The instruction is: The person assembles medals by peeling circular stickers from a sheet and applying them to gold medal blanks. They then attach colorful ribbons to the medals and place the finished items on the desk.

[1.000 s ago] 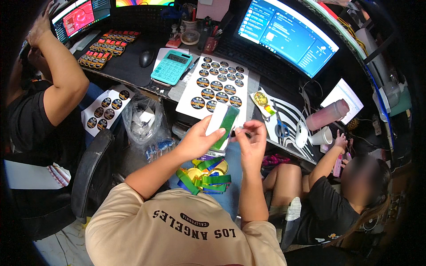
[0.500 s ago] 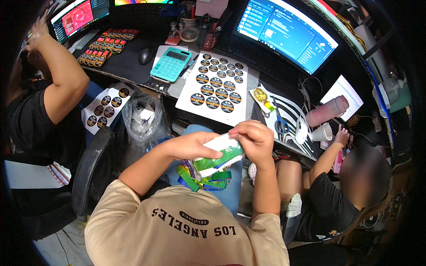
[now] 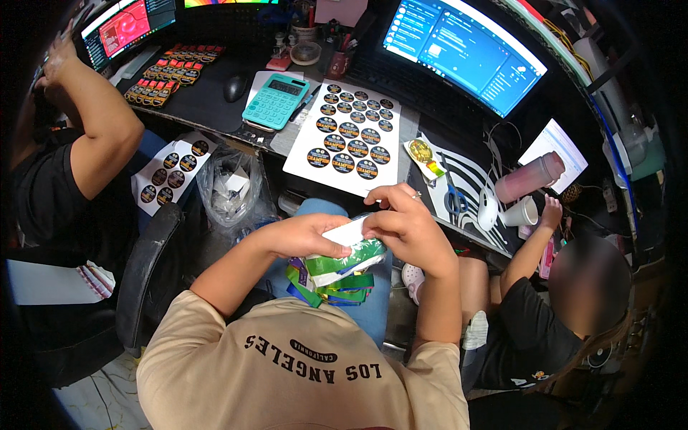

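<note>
- The packet [image 3: 349,259], clear film around a white piece and green ribbon, is held near the centre of the frame, tilted above the lap and well apart from the desk [image 3: 208,107].
- By the left hand [image 3: 304,236], the packet is gripped at its left side; the grip is closed on it, with the thumb laid across the top.
- By the right hand [image 3: 410,233], the packet's upper right end is touched with bent fingers; the contact is partly hidden, so whether the grip is pinched there cannot be told.
- Just below the packet, green, yellow and blue ribbons [image 3: 347,287] are gathered on the lap, partly covered by it.
- Above the hands, at upper centre, a white sheet of round black stickers [image 3: 347,143] is laid on the desk, with a turquoise calculator [image 3: 276,100] and a black mouse [image 3: 235,88] to its left.
- Right of the sheet, a gold medal [image 3: 421,152], blue-handled scissors [image 3: 454,201], a white cup [image 3: 521,213] and a pink bottle [image 3: 529,179] are seen.
- At the left and right sides of the frame, two co-workers in black shirts are seen; a clear plastic bag [image 3: 233,190] is hung below the desk edge, left of centre.
</note>
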A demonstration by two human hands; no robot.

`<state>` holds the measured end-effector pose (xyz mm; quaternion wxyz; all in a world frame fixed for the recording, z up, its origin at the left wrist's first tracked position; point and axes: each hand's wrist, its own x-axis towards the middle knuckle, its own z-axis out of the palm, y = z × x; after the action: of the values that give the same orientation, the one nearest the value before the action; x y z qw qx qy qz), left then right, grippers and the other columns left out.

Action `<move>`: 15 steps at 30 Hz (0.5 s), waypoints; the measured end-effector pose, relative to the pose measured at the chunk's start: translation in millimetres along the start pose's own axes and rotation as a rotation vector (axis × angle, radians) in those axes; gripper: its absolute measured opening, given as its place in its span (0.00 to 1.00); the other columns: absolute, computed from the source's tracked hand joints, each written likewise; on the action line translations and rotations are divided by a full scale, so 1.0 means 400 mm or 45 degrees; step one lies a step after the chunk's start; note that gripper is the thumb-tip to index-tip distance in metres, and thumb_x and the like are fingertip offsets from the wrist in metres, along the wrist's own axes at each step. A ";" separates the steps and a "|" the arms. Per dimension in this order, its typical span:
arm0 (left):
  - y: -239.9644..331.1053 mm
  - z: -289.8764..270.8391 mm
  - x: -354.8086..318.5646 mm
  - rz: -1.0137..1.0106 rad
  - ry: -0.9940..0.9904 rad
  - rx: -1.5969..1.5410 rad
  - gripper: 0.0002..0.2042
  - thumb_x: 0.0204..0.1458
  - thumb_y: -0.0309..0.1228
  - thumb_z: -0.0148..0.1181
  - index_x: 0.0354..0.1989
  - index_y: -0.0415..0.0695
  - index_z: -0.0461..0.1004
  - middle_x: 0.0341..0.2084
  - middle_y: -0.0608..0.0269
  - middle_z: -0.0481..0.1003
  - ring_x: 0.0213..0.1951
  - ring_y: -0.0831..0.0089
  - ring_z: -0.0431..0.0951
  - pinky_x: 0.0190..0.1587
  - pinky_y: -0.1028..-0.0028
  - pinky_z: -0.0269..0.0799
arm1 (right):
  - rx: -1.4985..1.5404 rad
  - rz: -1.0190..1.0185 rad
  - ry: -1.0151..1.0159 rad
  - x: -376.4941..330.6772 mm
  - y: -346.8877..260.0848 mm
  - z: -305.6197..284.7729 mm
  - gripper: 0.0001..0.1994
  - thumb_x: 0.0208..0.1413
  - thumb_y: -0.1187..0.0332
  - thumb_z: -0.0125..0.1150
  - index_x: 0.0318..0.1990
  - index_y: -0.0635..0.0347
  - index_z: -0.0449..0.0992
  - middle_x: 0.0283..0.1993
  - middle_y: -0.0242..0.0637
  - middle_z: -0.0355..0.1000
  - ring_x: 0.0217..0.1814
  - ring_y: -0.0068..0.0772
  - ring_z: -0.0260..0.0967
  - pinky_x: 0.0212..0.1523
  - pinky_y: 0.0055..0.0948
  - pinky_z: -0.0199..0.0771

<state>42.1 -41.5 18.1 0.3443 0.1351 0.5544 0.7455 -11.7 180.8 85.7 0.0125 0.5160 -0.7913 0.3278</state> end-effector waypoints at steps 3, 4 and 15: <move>-0.004 -0.005 -0.001 0.041 0.002 0.091 0.19 0.57 0.29 0.61 0.56 0.37 0.70 0.43 0.67 0.76 0.44 0.82 0.73 0.47 0.77 0.69 | -0.097 0.001 0.002 -0.002 0.005 0.022 0.07 0.41 0.80 0.62 0.31 0.60 0.75 0.42 0.39 0.69 0.44 0.43 0.66 0.48 0.35 0.68; -0.002 -0.006 -0.004 0.046 -0.004 0.103 0.19 0.57 0.29 0.61 0.56 0.37 0.69 0.43 0.67 0.76 0.44 0.81 0.74 0.47 0.77 0.69 | -0.055 -0.012 0.005 -0.006 0.013 0.023 0.06 0.43 0.79 0.62 0.31 0.60 0.75 0.43 0.39 0.69 0.44 0.42 0.66 0.47 0.34 0.68; 0.042 -0.020 -0.029 0.031 -0.299 -0.013 0.20 0.57 0.28 0.62 0.57 0.32 0.70 0.49 0.61 0.76 0.50 0.77 0.74 0.54 0.75 0.68 | 1.766 -0.313 0.366 -0.059 0.069 0.113 0.11 0.57 0.63 0.63 0.30 0.48 0.65 0.20 0.32 0.72 0.29 0.28 0.54 0.33 0.30 0.53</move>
<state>39.9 -57.4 32.9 0.3986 0.2264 0.5049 0.7314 -9.0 182.9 27.6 -0.1773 0.4423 -0.3276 0.8158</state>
